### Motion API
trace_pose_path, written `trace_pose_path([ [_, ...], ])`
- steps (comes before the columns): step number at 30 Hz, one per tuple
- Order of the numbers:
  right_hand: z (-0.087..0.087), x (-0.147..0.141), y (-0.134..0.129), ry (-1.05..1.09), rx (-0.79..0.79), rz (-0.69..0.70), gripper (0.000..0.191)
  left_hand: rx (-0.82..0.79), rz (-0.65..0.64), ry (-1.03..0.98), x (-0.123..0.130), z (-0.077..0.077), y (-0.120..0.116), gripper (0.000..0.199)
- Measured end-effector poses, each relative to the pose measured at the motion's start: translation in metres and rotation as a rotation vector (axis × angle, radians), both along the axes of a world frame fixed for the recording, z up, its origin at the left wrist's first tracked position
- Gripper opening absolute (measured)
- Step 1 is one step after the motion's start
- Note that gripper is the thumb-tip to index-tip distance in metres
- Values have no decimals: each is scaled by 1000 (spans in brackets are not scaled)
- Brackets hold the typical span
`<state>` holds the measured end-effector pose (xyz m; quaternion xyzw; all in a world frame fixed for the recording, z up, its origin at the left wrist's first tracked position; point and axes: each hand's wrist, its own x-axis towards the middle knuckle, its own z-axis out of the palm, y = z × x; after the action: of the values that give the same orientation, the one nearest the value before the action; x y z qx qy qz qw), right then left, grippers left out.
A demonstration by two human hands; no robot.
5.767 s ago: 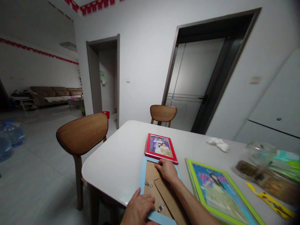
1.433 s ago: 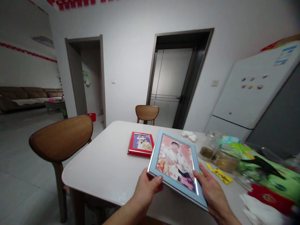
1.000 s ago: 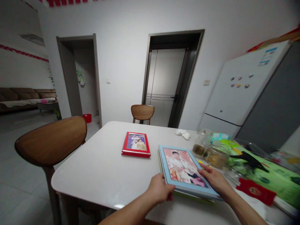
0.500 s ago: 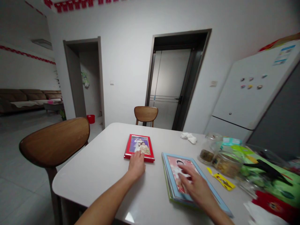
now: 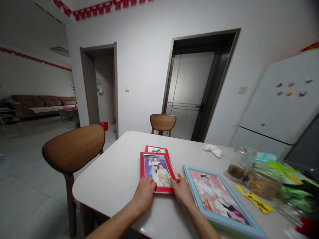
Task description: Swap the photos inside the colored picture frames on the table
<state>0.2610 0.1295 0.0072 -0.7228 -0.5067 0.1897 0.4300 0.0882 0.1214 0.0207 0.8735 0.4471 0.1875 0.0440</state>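
Note:
A red picture frame (image 5: 157, 171) with a wedding photo is held at its near corners by both hands. My left hand (image 5: 144, 194) grips the left corner and my right hand (image 5: 181, 189) the right one, thumbs on the front. Behind it, partly covered, a second red frame (image 5: 167, 152) lies on the white table. Right of my right hand lies a stack of larger frames, the top one a light blue frame (image 5: 219, 196) with a pink photo.
Jars (image 5: 261, 182), a yellow packet (image 5: 259, 202) and green bags (image 5: 294, 192) crowd the table's right side. A crumpled tissue (image 5: 213, 150) lies farther back. Wooden chairs stand at the left (image 5: 74, 147) and far side (image 5: 162, 122). A white fridge (image 5: 276, 106) is at the right.
My right hand has moved left from the blue frame to the red one. The upper red frame has come nearer, uncovering the second one behind it. The view has turned left.

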Motion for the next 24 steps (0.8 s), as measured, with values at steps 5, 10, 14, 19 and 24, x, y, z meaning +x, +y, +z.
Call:
trace_pose_path([
  [5, -3, 0, -17, 115, -78, 110, 49, -37, -33, -60, -22, -3, -27, 19],
  [10, 1, -8, -47, 601, -174, 343, 34, -65, -27, -217, -27, -7, -53, 26],
  [14, 2, -10, -68, 772, -181, 341, 26, -58, -49, -270, -24, -18, -71, 31],
  [19, 4, -15, -86, 860, -109, 354, 36, -88, -49, -268, -23, -22, -78, 45],
  [24, 26, -27, -96, 828, -27, 362, 49, -209, 21, -224, -15, -9, -78, 72],
])
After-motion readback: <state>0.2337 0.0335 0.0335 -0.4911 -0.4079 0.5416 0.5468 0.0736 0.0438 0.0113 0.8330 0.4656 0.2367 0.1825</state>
